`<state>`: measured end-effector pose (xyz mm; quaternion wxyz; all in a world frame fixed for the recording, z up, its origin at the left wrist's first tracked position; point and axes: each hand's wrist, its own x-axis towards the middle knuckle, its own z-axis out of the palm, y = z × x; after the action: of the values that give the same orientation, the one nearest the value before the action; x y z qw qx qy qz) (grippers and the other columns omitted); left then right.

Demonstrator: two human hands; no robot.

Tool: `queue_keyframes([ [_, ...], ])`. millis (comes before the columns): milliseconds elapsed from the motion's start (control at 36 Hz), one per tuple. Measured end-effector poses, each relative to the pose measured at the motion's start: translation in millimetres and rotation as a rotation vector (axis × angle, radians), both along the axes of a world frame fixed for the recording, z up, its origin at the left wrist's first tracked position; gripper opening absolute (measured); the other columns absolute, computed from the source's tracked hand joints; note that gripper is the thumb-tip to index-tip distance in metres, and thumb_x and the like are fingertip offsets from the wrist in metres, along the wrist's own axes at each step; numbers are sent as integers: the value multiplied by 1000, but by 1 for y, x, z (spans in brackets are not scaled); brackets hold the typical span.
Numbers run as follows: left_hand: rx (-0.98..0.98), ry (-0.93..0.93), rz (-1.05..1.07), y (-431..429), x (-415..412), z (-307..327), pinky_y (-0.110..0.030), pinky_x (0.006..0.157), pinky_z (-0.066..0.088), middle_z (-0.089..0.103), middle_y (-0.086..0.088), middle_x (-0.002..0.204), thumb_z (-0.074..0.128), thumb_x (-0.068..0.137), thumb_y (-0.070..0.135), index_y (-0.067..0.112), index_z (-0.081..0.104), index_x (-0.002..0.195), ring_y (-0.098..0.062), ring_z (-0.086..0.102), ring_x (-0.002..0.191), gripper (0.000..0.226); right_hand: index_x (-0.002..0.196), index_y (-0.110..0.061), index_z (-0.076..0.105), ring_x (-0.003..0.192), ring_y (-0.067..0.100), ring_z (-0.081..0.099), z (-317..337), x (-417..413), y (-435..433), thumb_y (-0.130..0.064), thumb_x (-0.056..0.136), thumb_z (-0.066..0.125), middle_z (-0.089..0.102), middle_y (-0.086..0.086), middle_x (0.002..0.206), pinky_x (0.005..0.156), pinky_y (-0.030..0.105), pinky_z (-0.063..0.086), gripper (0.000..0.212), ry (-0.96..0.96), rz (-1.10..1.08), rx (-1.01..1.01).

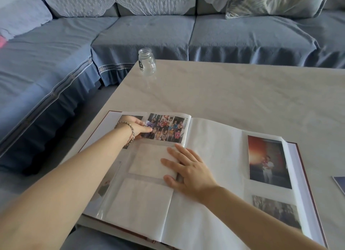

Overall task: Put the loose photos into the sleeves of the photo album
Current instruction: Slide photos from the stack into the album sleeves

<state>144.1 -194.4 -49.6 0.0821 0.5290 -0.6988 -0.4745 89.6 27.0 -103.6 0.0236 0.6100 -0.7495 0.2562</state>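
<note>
A photo album (211, 175) lies open on the pale table. My left hand (137, 127), with a bracelet on its wrist, holds the left edge of a colourful group photo (167, 127) in the top sleeve of the left page, thumb on top of the print. Fingers spread, my right hand (186, 170) presses flat on the left page near the spine, over an empty middle sleeve (149, 160). Another empty sleeve (140, 199) lies below. The right page holds a reddish portrait photo (268, 160) and a grey photo (276, 210).
A clear glass jar with a handle (147, 64) stands at the table's far left corner. The corner of a loose photo (339, 184) shows at the right edge. A blue sofa (168, 29) wraps round the table at the back and left.
</note>
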Motion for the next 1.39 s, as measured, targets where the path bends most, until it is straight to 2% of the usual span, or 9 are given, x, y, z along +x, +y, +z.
queue_keyframes([
  [278, 57, 80, 90, 4, 3, 7, -28, 69, 56, 65, -14, 104, 80, 70, 5, -1, 61, 116, -25, 64, 90, 50, 113, -29, 67, 125, 22, 50, 1, 0, 2, -57, 95, 12, 60, 1, 127, 104, 44, 31, 64, 37, -17, 24],
  [417, 117, 94, 28, 0, 12, 15, -16, 47, 52, 69, -8, 96, 79, 71, 9, 8, 66, 104, -14, 65, 80, 35, 114, -28, 66, 126, 22, 48, 0, 1, 3, -56, 95, 15, 58, 1, 129, 108, 33, 30, 62, -5, 0, 15],
  [500, 101, 72, 11, 1, 11, 18, -16, 53, 51, 69, -4, 85, 78, 72, 12, 13, 66, 84, -9, 63, 71, 17, 116, -26, 65, 127, 24, 47, 1, 1, 5, -54, 96, 17, 57, 4, 131, 107, 32, 25, 59, -11, 4, 2],
  [611, -140, 39, -8, 7, 7, 18, -26, 62, 49, 64, -4, 71, 82, 69, 19, 14, 66, 71, -13, 53, 58, 17, 119, -24, 63, 130, 26, 44, 2, 1, 7, -52, 97, 18, 54, 5, 134, 109, 31, 21, 58, -24, 9, 0],
  [833, -374, 92, 24, 23, 10, 17, -23, 61, 43, 60, 3, 59, 80, 70, 20, 11, 69, 72, -14, 55, 58, 15, 117, -23, 64, 129, 26, 44, 2, 1, 7, -52, 97, 20, 55, 6, 133, 109, 30, 20, 57, -23, 9, -12],
  [1194, -332, 75, 8, 20, 10, 16, -35, 75, 52, 63, -2, 64, 78, 74, 20, 16, 61, 60, -17, 56, 59, 22, 118, -24, 64, 129, 26, 45, -2, 1, 7, -53, 96, 18, 55, 5, 133, 108, 37, 34, 58, -41, 10, -6],
  [1278, -343, 11, -1, 20, 7, 10, -35, 82, 51, 70, -12, 88, 73, 79, 13, 9, 67, 83, -23, 62, 75, 8, 117, -24, 64, 129, 26, 45, -1, 2, 7, -52, 96, 18, 55, 5, 133, 108, 37, 34, 58, -42, 14, 3],
  [1333, -506, -72, -56, 26, 5, 3, -32, 90, 46, 63, -10, 118, 64, 85, 7, 10, 58, 120, -25, 60, 104, 36, 117, -24, 64, 130, 26, 44, -1, 2, 7, -52, 96, 20, 55, 6, 133, 108, 36, 29, 57, -67, 22, 0],
  [1389, -712, 2, -284, 35, 4, 0, -32, 104, 37, 48, -5, 139, 59, 88, 3, 12, 45, 136, -20, 44, 128, 51, 118, -23, 64, 130, 26, 44, -2, 2, 8, -52, 96, 21, 55, 6, 133, 107, 35, 27, 56, -89, 28, -8],
])
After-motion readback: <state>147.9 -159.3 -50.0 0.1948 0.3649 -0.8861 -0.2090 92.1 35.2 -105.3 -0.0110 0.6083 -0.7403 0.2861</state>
